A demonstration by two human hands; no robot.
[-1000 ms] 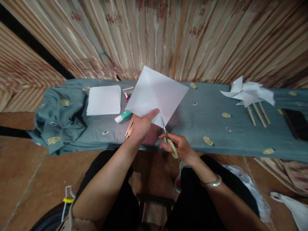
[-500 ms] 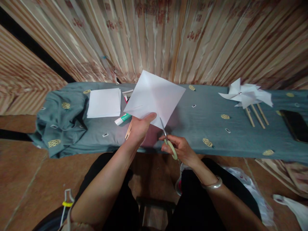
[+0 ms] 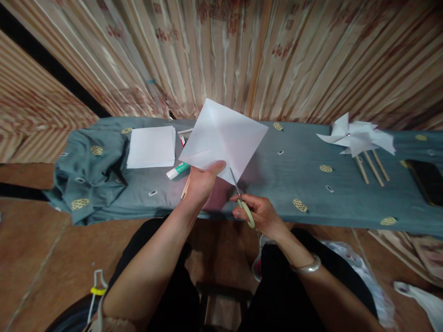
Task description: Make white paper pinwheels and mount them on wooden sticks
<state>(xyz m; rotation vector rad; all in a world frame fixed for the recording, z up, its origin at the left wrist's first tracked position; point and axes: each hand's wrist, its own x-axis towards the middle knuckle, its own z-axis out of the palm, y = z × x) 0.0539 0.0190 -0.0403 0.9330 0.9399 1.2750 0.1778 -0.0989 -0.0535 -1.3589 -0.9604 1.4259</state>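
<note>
My left hand (image 3: 202,182) pinches the near corner of a creased white paper square (image 3: 223,138), holding it up over the bench. My right hand (image 3: 259,213) grips pale green-handled scissors (image 3: 242,198); their blades point up into the paper's lower corner beside my left thumb. Both hands hover above the front edge of the grey-green cloth (image 3: 277,184) that covers the bench.
A stack of white paper (image 3: 151,146), a glue stick (image 3: 177,170) and wooden sticks (image 3: 186,186) lie at left. Finished paper pinwheels (image 3: 356,137) on sticks lie at right, with a dark phone (image 3: 427,180) beyond. Striped curtains hang behind. White bags lie on the floor at right.
The scissor blades have edged slightly further into the paper's lower corner. The paper and both hands stay almost in the same place.
</note>
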